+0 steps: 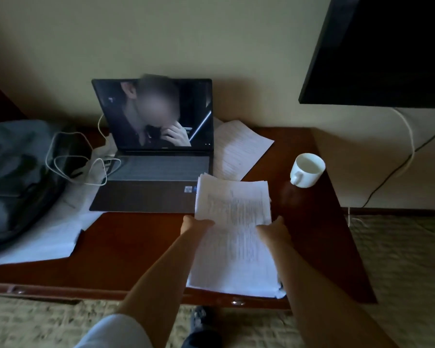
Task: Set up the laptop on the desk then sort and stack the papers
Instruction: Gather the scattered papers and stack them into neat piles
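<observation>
Both hands, left [196, 226] and right [271, 228], grip closed on paper stack [234, 222], at 5 o'clock of open laptop [158, 149]. Risk: loose sheets sliding, or nudging white mug [307, 170] at tabletop [136, 237] edge.

Surface [141, 247]: dark reddish-brown wood, glossy; carpet [399, 259] beneath it beige with a pale woven pattern. Paper stack [234, 222] white with fine grey printed lines, loose sheets [239, 149] behind it the same; mug [307, 170] plain white; cable [81, 167] white. Laptop [156, 172] dark grey with a paler grey keyboard and black screen border; backpack [15, 172] grey-blue with black trim; wall [161, 33] pale yellowish-cream; wall-mounted screen [387, 46] black.
</observation>
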